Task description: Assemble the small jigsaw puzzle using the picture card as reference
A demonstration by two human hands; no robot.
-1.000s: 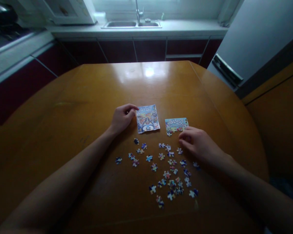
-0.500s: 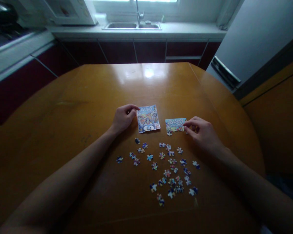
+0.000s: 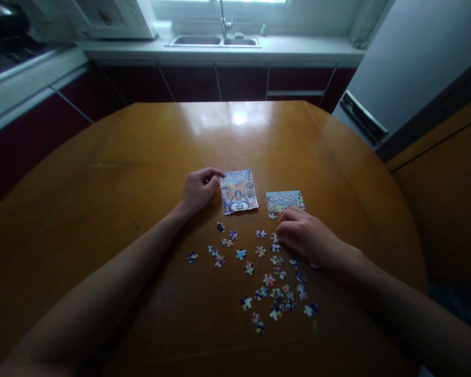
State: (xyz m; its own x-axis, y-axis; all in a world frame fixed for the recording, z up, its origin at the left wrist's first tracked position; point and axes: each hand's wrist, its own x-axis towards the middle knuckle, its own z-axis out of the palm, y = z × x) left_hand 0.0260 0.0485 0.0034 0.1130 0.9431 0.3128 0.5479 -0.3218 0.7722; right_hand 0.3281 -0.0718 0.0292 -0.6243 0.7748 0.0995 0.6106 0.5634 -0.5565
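I judged the loose pieces (image 3: 240,254), strewn on the worktop (image 3: 160,141) left of and nearer than my right grip (image 3: 306,230), light, stiff and bendable at the tabs, best pinched by opposite edges. That grip was curled over one, and my left grip (image 3: 199,189) touched the sheet's (image 3: 239,191) corner; whether either was clamped, I couldn't tell. The pieces looked knobbed and multicoloured; the joined part (image 3: 283,198), just beyond my right grip, was pale blue, lettered.

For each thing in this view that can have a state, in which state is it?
Picture sheet: lying flat, lower edge uneven
Puzzle section: joined, lower edge jagged
Loose pieces: scattered
Left hand: at sheet's left edge
Right hand: curled, grip hidden
Lower cabinets: look shut
Faucet: upright, flow unclear
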